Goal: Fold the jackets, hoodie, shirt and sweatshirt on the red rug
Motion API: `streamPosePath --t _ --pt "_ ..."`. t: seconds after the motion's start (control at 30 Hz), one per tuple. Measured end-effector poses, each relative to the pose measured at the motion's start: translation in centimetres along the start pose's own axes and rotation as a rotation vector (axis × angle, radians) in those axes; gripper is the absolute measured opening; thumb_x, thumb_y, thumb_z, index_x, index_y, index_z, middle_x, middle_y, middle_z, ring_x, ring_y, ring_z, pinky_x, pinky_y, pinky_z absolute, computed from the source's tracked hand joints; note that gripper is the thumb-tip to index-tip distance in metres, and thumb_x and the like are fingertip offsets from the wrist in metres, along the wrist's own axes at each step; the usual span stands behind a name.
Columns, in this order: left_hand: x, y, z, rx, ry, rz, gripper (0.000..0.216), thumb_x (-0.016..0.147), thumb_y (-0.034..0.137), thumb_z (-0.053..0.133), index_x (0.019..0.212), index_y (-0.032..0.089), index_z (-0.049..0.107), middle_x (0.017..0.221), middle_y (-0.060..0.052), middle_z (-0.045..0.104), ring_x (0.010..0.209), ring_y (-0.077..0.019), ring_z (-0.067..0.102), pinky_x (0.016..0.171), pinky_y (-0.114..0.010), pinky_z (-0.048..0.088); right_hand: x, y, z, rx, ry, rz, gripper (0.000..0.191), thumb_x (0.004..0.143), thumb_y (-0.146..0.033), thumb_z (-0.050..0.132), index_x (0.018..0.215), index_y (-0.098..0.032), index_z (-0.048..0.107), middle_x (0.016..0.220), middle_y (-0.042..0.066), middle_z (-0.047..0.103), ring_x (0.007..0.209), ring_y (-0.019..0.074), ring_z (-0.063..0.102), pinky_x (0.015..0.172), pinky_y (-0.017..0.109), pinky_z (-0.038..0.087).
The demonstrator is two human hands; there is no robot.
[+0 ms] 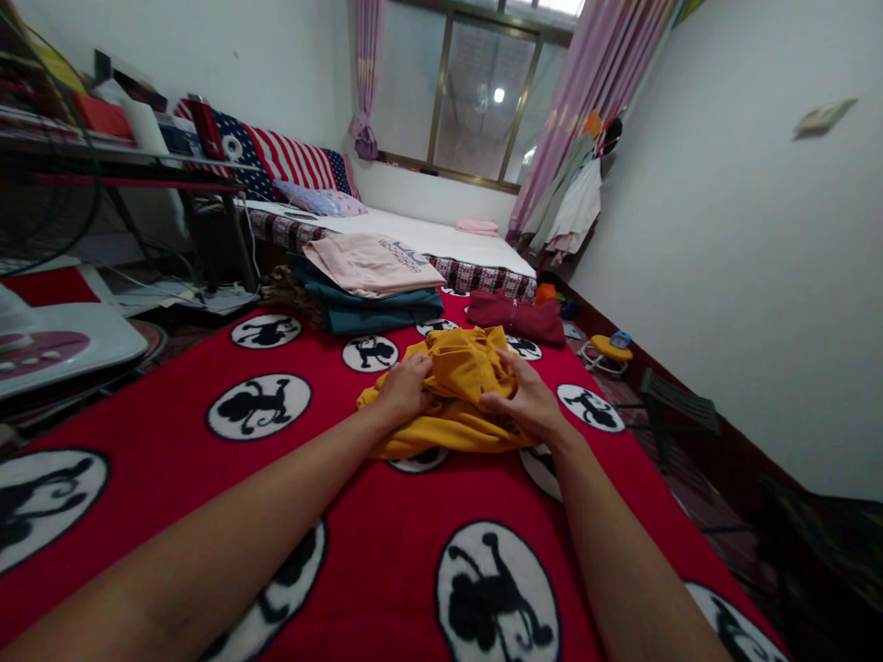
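Observation:
A crumpled mustard-yellow garment [461, 372] lies on a red blanket [193, 432] printed with white circles and black monkey figures. My left hand [404, 391] grips the garment's left side, fingers curled into the cloth. On its right side my right hand [525, 397] pinches a fold of the same garment. Both arms reach forward across the blanket.
Behind the yellow garment sits a folded stack: a pink top [372, 264] on dark teal clothes [376, 310]. A folded maroon garment [516, 318] lies to the right. A second bed [441, 241] stands by the window, a white fan base [55, 340] at left, a small stool [607, 351] on the floor at right.

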State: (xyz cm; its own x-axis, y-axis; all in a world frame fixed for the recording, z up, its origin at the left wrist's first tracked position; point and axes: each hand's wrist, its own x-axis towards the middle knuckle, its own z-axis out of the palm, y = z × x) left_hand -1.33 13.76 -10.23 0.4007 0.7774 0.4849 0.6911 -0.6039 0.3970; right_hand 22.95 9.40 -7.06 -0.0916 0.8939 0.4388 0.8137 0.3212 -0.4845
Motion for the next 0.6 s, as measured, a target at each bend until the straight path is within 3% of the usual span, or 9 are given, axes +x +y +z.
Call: streamPosePath --t 0.03,0.1,0.2,0.3,0.37,0.43,0.5,0.6 --pt "-0.1 0.1 0.0 -0.012 0.004 0.003 0.046 0.071 0.015 0.060 0.117 0.016 0.062 0.113 -0.012 0.065 0.107 -0.0291 0.059 0.093 -0.040 0.049 0.0 -0.4 0.2 -0.052 -0.085 0.003 0.075 0.065 -0.055 0.074 0.131 -0.025 0.056 0.132 0.008 0.057 0.119 0.0285 0.052 0.100 0.042 0.041" --pt "-0.2 0.3 0.0 -0.063 0.017 0.015 0.055 0.069 0.010 0.058 0.123 0.018 0.059 0.116 -0.011 0.065 0.110 -0.0278 0.059 0.095 -0.040 0.048 0.1 -0.9 0.6 -0.067 -0.131 0.019 0.060 0.063 -0.048 0.075 0.117 -0.023 0.066 0.120 0.008 0.064 0.108 0.0292 0.058 0.094 0.042 0.046" --pt "0.4 0.0 -0.1 -0.208 0.033 -0.004 0.060 0.065 0.008 0.059 0.124 0.019 0.060 0.118 -0.009 0.066 0.110 -0.0269 0.060 0.097 -0.040 0.047 0.5 -0.4 1.2 0.220 -0.063 0.115 0.031 0.068 -0.043 0.071 0.086 -0.018 0.072 0.088 0.007 0.070 0.082 0.0259 0.064 0.074 0.039 0.052" --pt "2.0 -1.2 -0.6 -0.524 0.042 -0.158 0.042 0.063 0.014 0.064 0.105 0.017 0.068 0.102 -0.007 0.072 0.095 -0.0249 0.066 0.087 -0.036 0.051 0.9 1.7 1.3 0.644 0.146 0.366 0.035 0.067 -0.047 0.070 0.085 -0.018 0.069 0.076 0.004 0.070 0.070 0.0232 0.066 0.062 0.035 0.055" --pt "3.1 -2.5 -0.8 -0.802 0.078 -0.313 0.036 0.059 0.019 0.071 0.094 0.015 0.069 0.090 -0.007 0.073 0.084 -0.0227 0.068 0.078 -0.033 0.053 1.2 3.6 1.1 0.726 0.439 0.549 0.042 0.071 -0.052 0.062 0.092 -0.016 0.064 0.081 0.006 0.071 0.071 0.0228 0.068 0.062 0.035 0.057" --pt "3.9 -3.8 -0.9 -1.048 0.169 -0.446 0.043 0.050 0.021 0.078 0.091 0.014 0.068 0.084 -0.006 0.073 0.076 -0.0205 0.067 0.071 -0.031 0.054 1.4 5.6 0.9 0.655 0.665 0.654 0.048 0.078 -0.055 0.049 0.100 -0.014 0.059 0.093 0.011 0.070 0.080 0.0233 0.069 0.068 0.036 0.058" --pt "4.1 -5.0 -0.5 -1.181 0.282 -0.526 0.047 0.044 0.022 0.080 0.089 0.013 0.067 0.080 -0.005 0.072 0.070 -0.0181 0.066 0.066 -0.029 0.053 1.3 7.0 0.7 0.557 0.750 0.682 0.052 0.081 -0.053 0.043 0.109 -0.011 0.054 0.106 0.016 0.066 0.093 0.0251 0.068 0.076 0.038 0.057" --pt "4.0 -6.0 0.0 -1.197 0.435 -0.570 0.042 0.044 0.026 0.080 0.081 0.013 0.065 0.071 -0.002 0.069 0.061 -0.0143 0.062 0.060 -0.025 0.050 0.9 7.3 0.1 0.403 0.816 0.671 0.057 0.082 -0.049 0.044 0.123 -0.010 0.047 0.129 0.020 0.055 0.119 0.0288 0.055 0.095 0.043 0.049"
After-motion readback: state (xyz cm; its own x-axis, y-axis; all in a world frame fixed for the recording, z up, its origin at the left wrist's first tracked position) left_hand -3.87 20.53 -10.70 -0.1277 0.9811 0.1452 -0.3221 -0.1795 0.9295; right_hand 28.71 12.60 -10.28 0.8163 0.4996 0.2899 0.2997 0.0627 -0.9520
